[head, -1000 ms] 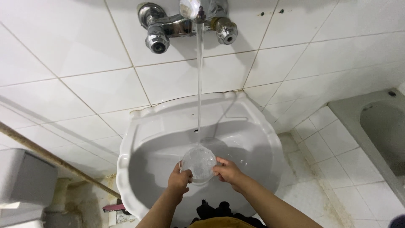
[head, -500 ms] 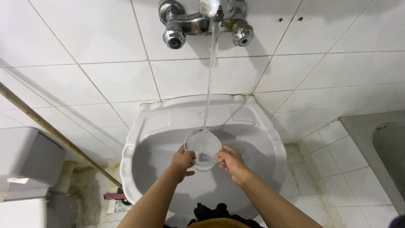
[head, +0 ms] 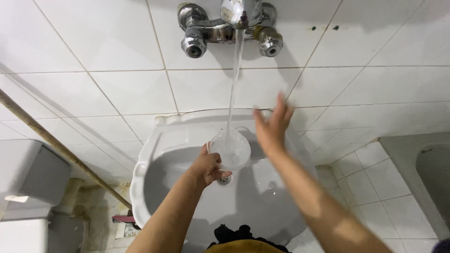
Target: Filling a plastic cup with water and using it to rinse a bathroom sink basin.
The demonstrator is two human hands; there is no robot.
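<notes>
View: head camera, looking down at a washbasin.
Left hand (head: 209,167): fingers closed around the near rim of the bowl (head: 229,150); sole support of the bowl.
Right hand (head: 272,125): open, fingers spread and slightly blurred; raised above the right side of the basin (head: 154,154); holds nothing and touches nothing.
Bowl position: above the basin hollow, under the tap (head: 233,23), just above the drain (head: 224,179); apart from the right hand.
Bowl appearance: small, round, clear, see-through wall; the rim tilts slightly toward the camera; wet, with a blurred white sheen inside. The water level cannot be read.
Stream (head: 233,89): thin jet running from the spout straight down into the bowl's mouth.
Tap: chrome wall mixer with two knobs, fixed to the white tiles (head: 117,89) above the basin.
Basin: white, scalloped rim, mounted against the tiled wall.
Surroundings: slanted pipe (head: 61,150) at left; grey tub (head: 422,164) edge at right; stained floor tiles below.
</notes>
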